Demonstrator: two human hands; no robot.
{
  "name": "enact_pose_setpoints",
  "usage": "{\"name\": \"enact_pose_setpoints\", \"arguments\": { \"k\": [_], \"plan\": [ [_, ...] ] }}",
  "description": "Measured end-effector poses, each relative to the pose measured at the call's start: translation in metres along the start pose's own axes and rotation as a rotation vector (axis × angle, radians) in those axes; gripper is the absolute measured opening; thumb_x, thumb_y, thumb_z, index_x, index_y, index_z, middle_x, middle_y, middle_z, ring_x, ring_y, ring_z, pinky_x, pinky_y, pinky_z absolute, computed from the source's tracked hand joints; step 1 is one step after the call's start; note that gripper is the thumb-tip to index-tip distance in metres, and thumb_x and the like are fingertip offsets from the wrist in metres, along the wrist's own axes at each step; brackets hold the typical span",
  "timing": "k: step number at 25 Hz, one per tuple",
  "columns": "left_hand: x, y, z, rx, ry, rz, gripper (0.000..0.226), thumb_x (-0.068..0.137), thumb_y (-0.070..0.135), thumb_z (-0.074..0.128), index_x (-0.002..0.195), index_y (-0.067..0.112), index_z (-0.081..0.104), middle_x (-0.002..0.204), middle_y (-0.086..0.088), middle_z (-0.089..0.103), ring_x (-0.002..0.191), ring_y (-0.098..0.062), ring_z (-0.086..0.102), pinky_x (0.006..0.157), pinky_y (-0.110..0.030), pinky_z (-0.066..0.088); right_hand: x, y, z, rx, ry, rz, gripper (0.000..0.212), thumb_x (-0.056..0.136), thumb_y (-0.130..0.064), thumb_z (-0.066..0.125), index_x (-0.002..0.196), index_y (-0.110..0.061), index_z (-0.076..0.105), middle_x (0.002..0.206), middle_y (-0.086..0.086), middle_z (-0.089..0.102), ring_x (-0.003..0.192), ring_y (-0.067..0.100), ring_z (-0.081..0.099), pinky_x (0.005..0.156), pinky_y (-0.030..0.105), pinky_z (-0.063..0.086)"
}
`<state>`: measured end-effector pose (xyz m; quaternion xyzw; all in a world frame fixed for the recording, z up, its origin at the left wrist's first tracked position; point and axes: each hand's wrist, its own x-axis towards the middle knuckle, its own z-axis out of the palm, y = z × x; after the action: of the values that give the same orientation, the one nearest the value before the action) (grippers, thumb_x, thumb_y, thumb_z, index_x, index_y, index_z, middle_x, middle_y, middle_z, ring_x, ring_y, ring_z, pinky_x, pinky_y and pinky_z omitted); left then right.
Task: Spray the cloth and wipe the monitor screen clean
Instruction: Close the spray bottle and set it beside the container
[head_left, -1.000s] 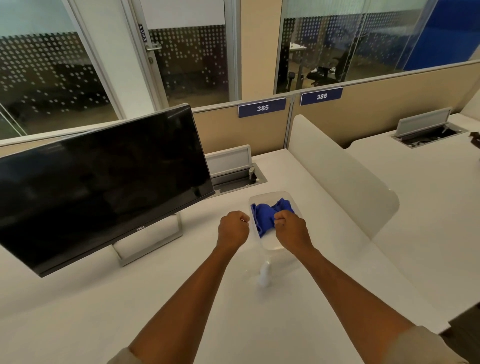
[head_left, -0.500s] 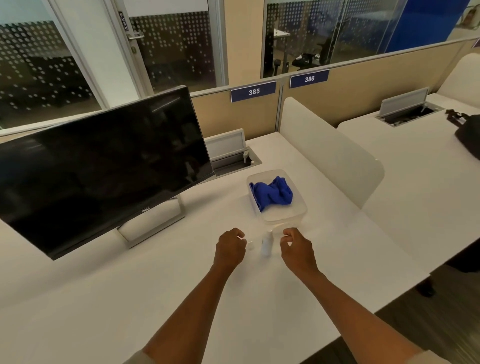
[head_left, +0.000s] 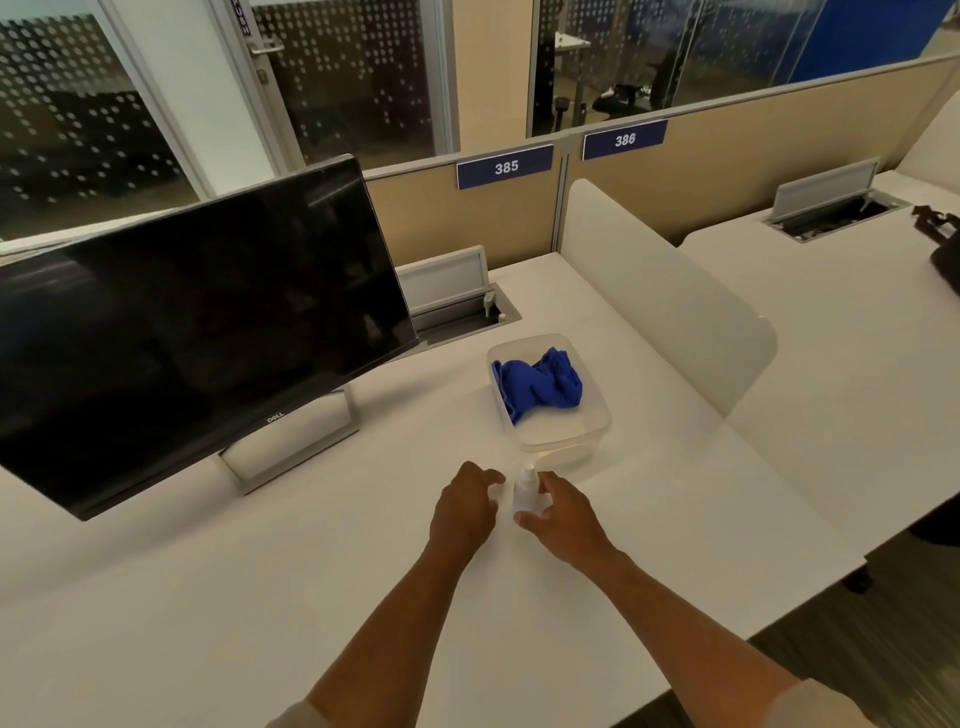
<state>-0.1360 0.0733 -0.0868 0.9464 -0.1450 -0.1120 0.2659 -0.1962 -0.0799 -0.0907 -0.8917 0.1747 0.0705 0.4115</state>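
Small white spray bottle stood upright on the white table, approx centre of view, just at 6 o'clock of a clear plastic tub; blue cloth lay bunched in the tub's far end, untouched; R hand was at the bottle's 3 o'clock side, fingers curled part-way round it w/ thumb low by the base, though a firm grip couldn't be confirmed; L hand sat close at the bottle's 9 o'clock, fingers loosely bent, holding nothing, a thin gap to the bottle; black monitor, screen dark, stood on its silver stand at 10 o'clock of the hands, well apart from them; open cable hatch was behind the tub at 12 o'clock; desk tags 385 & 386 hung on the partition beyond.
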Motion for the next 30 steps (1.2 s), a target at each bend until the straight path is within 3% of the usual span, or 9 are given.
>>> {"name": "enact_pose_setpoints", "arguments": {
  "k": [4, 7, 10, 14, 20, 23, 27, 30],
  "plan": [
    [0.0, -0.005, 0.002, 0.024, 0.032, 0.018, 0.016, 0.094, 0.024, 0.053, 0.105, 0.028, 0.064, 0.104, 0.007, 0.054, 0.086, -0.01, 0.055, 0.071, -0.019, 0.041, 0.005, 0.002, 0.001, 0.034, -0.017, -0.031, 0.061, 0.081, -0.047, 0.07, 0.133, -0.026, 0.046, 0.121, -0.01, 0.055, 0.108, 0.012, 0.055, 0.087, 0.02, 0.039],
    [-0.002, -0.006, -0.001, 0.022, 0.022, 0.019, 0.017, 0.094, 0.024, 0.053, 0.105, 0.027, 0.065, 0.104, 0.005, 0.058, 0.09, -0.013, 0.057, 0.077, -0.023, 0.048, 0.004, 0.004, -0.001, 0.003, -0.008, -0.079, 0.054, 0.083, -0.047, 0.067, 0.129, -0.024, 0.049, 0.12, -0.007, 0.058, 0.102, 0.011, 0.054, 0.087, 0.02, 0.04],
    [-0.003, -0.003, -0.013, -0.025, 0.066, 0.023, 0.018, 0.092, 0.025, 0.059, 0.109, 0.026, 0.064, 0.106, 0.007, 0.061, 0.091, -0.009, 0.057, 0.077, -0.016, 0.041, -0.001, -0.001, -0.001, -0.038, -0.028, -0.134, 0.05, 0.086, -0.046, 0.064, 0.127, -0.023, 0.048, 0.119, -0.006, 0.059, 0.096, 0.01, 0.057, 0.085, 0.021, 0.044],
    [-0.004, 0.015, -0.049, -0.209, 0.184, 0.03, 0.016, 0.088, 0.032, 0.064, 0.102, 0.028, 0.058, 0.092, 0.016, 0.06, 0.08, -0.005, 0.06, 0.069, -0.011, 0.042, -0.012, -0.015, -0.001, -0.01, -0.031, -0.225, 0.037, 0.091, -0.045, 0.056, 0.118, -0.022, 0.048, 0.111, -0.003, 0.061, 0.099, 0.013, 0.06, 0.084, 0.023, 0.048],
    [-0.005, 0.027, -0.097, -0.355, 0.334, 0.165, 0.017, 0.094, 0.038, 0.057, 0.108, 0.034, 0.066, 0.107, 0.019, 0.066, 0.09, 0.003, 0.06, 0.074, -0.011, 0.047, -0.014, -0.048, -0.005, -0.068, 0.012, -0.341, 0.033, 0.094, -0.044, 0.052, 0.118, -0.022, 0.044, 0.107, -0.004, 0.057, 0.093, 0.011, 0.058, 0.079, 0.018, 0.047],
    [-0.008, 0.027, -0.108, -0.339, 0.375, 0.229, 0.02, 0.095, 0.037, 0.054, 0.11, 0.039, 0.067, 0.106, 0.025, 0.062, 0.092, 0.005, 0.058, 0.074, -0.012, 0.047, -0.01, -0.064, -0.009, -0.09, 0.041, -0.37, 0.034, 0.094, -0.045, 0.051, 0.118, -0.023, 0.043, 0.107, -0.004, 0.059, 0.091, 0.011, 0.059, 0.076, 0.018, 0.047],
    [-0.009, 0.025, -0.116, -0.302, 0.372, 0.251, 0.019, 0.095, 0.036, 0.055, 0.109, 0.039, 0.068, 0.102, 0.025, 0.059, 0.089, 0.004, 0.056, 0.075, -0.015, 0.048, -0.005, -0.079, -0.012, -0.093, 0.024, -0.352, 0.045, 0.094, -0.048, 0.05, 0.13, -0.023, 0.039, 0.12, -0.001, 0.057, 0.098, 0.009, 0.056, 0.082, 0.016, 0.041],
    [-0.011, 0.027, -0.12, -0.274, 0.345, 0.226, 0.025, 0.095, 0.039, 0.055, 0.118, 0.041, 0.064, 0.112, 0.019, 0.063, 0.088, 0.003, 0.057, 0.08, -0.022, 0.053, -0.006, -0.085, -0.014, -0.105, 0.021, -0.34, 0.053, 0.095, -0.048, 0.048, 0.137, -0.019, 0.036, 0.129, 0.002, 0.054, 0.108, 0.012, 0.055, 0.085, 0.017, 0.039]
  ]
}}
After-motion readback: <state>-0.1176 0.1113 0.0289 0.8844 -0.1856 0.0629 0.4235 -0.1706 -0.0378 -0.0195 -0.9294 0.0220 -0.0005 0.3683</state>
